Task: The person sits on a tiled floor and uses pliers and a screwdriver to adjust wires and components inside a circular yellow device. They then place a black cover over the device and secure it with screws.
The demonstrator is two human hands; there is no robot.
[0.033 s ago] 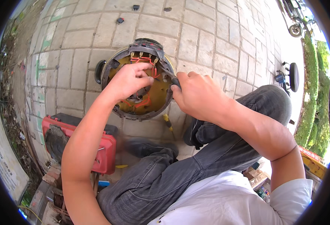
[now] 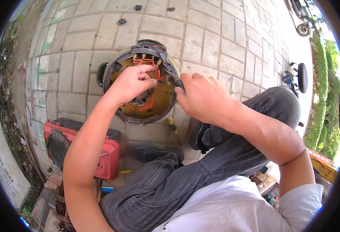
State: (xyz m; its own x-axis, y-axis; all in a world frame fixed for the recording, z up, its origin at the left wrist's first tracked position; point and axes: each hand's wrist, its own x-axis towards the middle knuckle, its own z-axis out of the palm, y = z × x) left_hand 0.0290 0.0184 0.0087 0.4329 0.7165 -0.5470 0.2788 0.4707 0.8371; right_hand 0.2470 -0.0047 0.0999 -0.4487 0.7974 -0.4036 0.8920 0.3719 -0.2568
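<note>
Wrapped firmly about the dark handle of a slim tool [image 2: 180, 84], the right hand [image 2: 204, 94] sits at the right rim of an open, round appliance housing [image 2: 163, 101]. The tool's grey shaft slants up and left over that rim, toward the metal terminals [image 2: 158, 62] at the far side of the housing; whether its tip touches them is hard to see. The left hand [image 2: 133, 83] reaches over the housing's left part, thumb apart from the forefinger, whose tip lies right by the red wires [image 2: 144, 61]; I cannot tell whether a wire is pinched between the fingers.

The housing itself rests on pale paving [image 2: 162, 26], its yellowish inner wall exposed and a black side handle [image 2: 101, 74] jutting from its left. Just below the housing lies a yellow-and-black screwdriver [image 2: 172, 126]. A red toolbox [image 2: 108, 158] stands to the housing's lower left. Beyond its far edge, well apart from it, two small black parts lie, one [image 2: 122, 21] nearer and one [image 2: 138, 7] farther off.
</note>
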